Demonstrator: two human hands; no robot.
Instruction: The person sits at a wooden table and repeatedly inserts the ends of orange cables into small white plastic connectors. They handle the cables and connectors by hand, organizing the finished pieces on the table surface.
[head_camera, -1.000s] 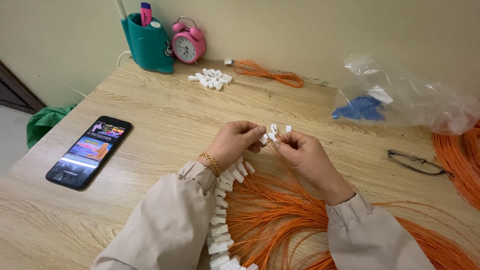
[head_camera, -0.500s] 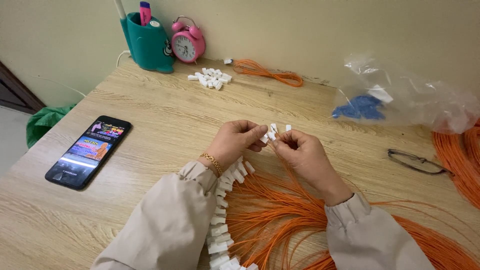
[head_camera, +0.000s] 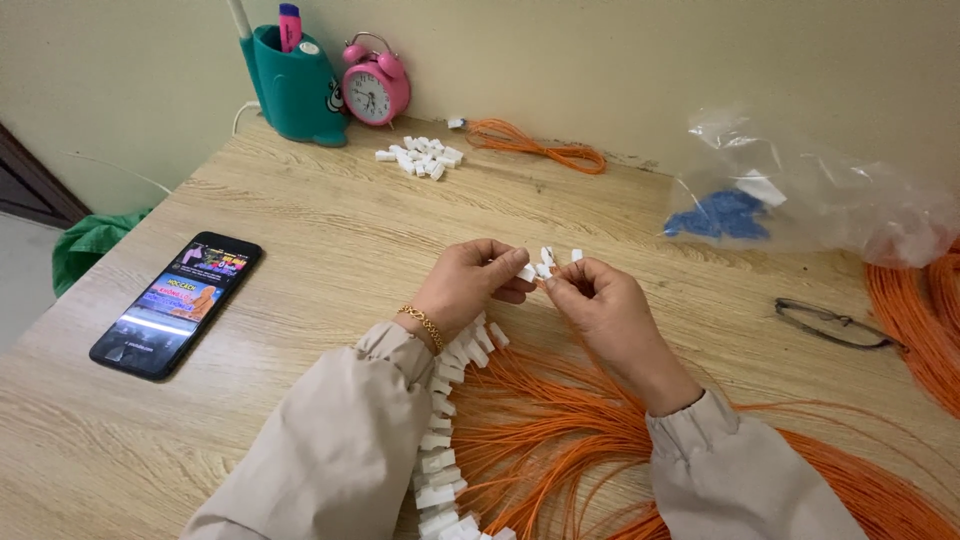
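Note:
My left hand (head_camera: 472, 285) pinches a small white connector (head_camera: 527, 272) between thumb and fingers at the middle of the wooden table (head_camera: 330, 230). My right hand (head_camera: 600, 305) faces it, fingertips closed on the end of a thin orange cable (head_camera: 545, 345) that meets the connector. Two more white connectors (head_camera: 560, 256) lie just behind the fingers. Below my wrists a row of white connectors (head_camera: 445, 420) runs along a large bundle of orange cables (head_camera: 560, 440).
A lit black phone (head_camera: 177, 303) lies at the left. At the back stand a teal pen holder (head_camera: 297, 88) and a pink alarm clock (head_camera: 376, 88), beside a pile of white connectors (head_camera: 420, 157) and an orange cable coil (head_camera: 535, 145). A clear bag (head_camera: 810, 200), glasses (head_camera: 835, 325) and more orange cable (head_camera: 915, 320) sit at the right.
Both hands stay at the same spot; only the fingertips shift slightly around the connector and cable end.

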